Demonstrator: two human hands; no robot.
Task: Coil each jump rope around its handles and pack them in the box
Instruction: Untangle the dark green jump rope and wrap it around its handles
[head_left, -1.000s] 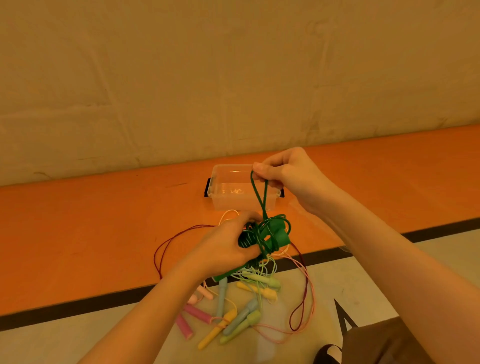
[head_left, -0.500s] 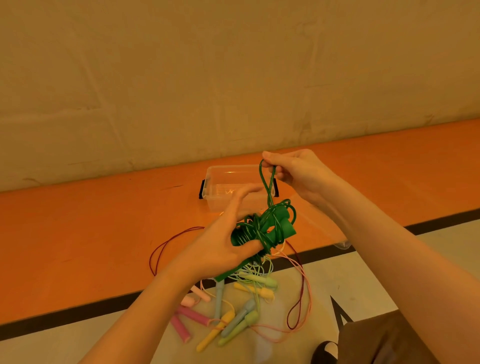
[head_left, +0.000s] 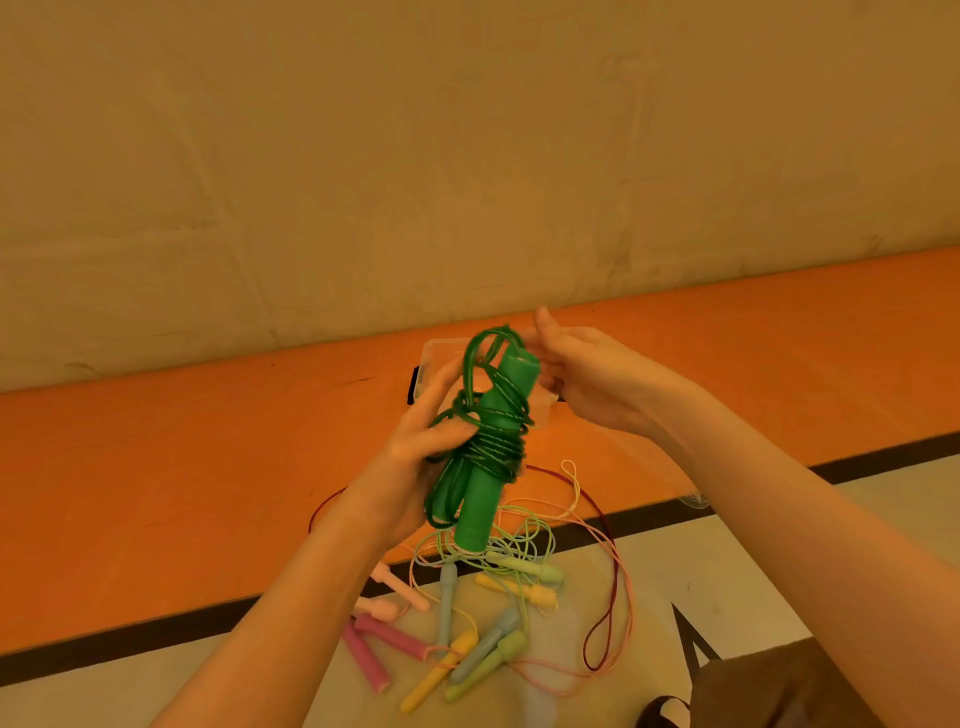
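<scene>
Head view: our left hand (head_left: 415, 457) grips the green rope (head_left: 485, 447) by its 2 paired handles, fingers curled round the bundle at the wound middle, holding it tilted in the air in front of the box (head_left: 441, 358). Our right hand (head_left: 582, 379) sits just beside the upper handle end, fingers loosely extended; whether they touch the last free loop (head_left: 485, 345) we cannot tell. The cord looks thin, light and springy, so the coils could slip; the firm handles are the place to hold. The other ropes (head_left: 483, 623) lie tangled on the floor below, uncoiled.
</scene>
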